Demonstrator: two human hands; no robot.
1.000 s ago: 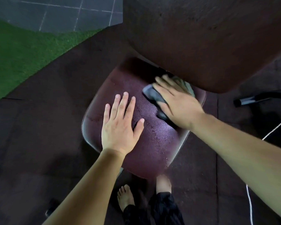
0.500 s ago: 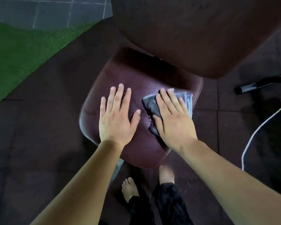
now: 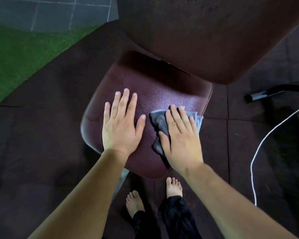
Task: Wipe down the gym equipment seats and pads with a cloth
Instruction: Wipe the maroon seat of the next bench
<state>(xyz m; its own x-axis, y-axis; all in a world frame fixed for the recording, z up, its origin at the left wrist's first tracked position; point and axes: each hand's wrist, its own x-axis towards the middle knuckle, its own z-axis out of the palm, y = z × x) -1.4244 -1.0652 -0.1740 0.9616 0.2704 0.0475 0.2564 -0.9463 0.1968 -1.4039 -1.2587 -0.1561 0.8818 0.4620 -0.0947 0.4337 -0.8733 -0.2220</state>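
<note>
A maroon padded seat of a gym bench is seen from above at the centre of the frame, with a grey cloth pressed flat against its right-hand portion, close to the seat's right edge. The cloth is held down by the right hand, whose fingers are laid straight and close together over the fabric, nothing being pinched or curled around. Part of the folded cloth is left showing to the left of the thumb and beyond the fingertips. The left hand is laid palm-down on the left half of the seat, fingers straight and slightly spread, thumb held out toward the cloth but apart from it. The brown back pad is seen filling the upper right of the frame, overhanging the seat's far edge. Two bare feet and dark trousers are visible at the bottom centre on dark rubber floor tiles. Green turf is shown at upper left, and a white cord and a black bar at right.
</note>
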